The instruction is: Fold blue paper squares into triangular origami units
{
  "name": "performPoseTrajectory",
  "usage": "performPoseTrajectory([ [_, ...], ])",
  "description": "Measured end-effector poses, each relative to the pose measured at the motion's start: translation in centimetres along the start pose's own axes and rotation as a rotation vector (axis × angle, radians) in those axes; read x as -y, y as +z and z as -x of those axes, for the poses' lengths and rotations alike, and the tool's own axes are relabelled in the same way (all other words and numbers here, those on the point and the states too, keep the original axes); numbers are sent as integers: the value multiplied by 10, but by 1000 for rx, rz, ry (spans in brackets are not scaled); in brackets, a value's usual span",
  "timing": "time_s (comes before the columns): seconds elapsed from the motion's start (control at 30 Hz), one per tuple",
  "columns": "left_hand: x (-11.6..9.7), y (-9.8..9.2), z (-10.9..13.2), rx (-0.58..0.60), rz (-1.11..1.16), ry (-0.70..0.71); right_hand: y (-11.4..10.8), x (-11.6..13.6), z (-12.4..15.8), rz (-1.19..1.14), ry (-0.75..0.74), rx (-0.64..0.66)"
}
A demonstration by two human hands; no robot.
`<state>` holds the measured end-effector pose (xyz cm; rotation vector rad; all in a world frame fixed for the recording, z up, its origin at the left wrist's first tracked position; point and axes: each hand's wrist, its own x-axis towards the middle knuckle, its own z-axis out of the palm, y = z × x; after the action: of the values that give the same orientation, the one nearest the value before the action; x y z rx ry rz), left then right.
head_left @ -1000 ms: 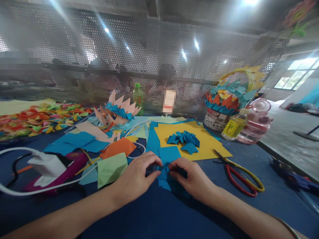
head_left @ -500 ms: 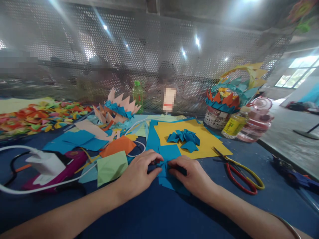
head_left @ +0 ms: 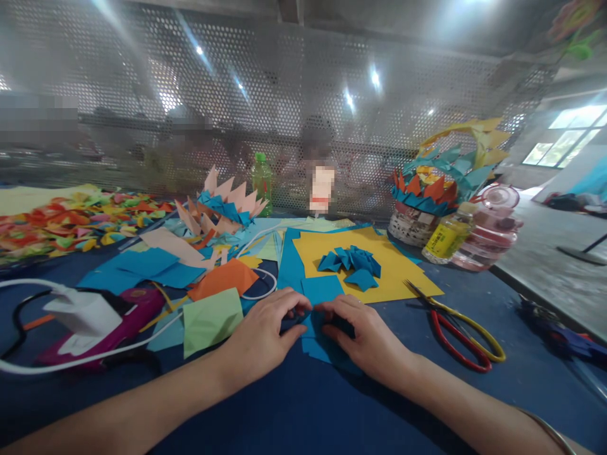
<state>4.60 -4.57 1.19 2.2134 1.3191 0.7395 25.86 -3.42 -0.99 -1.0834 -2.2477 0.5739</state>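
Both of my hands rest close together over small blue paper sheets at the middle of the table. My left hand, fingers curled, is closed on the left side of a blue paper piece. Facing it, my right hand is bent round the right side of the same piece. The fingers partly hide the piece, so its folds do not show clearly. Another blue sheet lies just under my hands. Beyond them, several folded blue paper pieces are heaped on yellow sheets.
Scissors with red and yellow handles lie right. A paper-decorated basket, a yellow-labelled bottle and a pink jug stand behind. Left are a magenta power strip, green paper and a pink-and-blue paper piece.
My fingertips have shifted slightly over the blue paper piece, and less of it shows between them. Both hands stay in nearly the same place; the heaped folded pieces are unmoved.
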Motion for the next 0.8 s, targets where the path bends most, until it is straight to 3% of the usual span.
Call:
performPoseTrajectory([
  [0.47, 2, 1, 2, -11, -9, -4, -3, -4, 3, 127, -271, -77],
  [0.8, 1, -1, 2, -6, -20, 20, -3, 1, 2, 10, -150, -60],
])
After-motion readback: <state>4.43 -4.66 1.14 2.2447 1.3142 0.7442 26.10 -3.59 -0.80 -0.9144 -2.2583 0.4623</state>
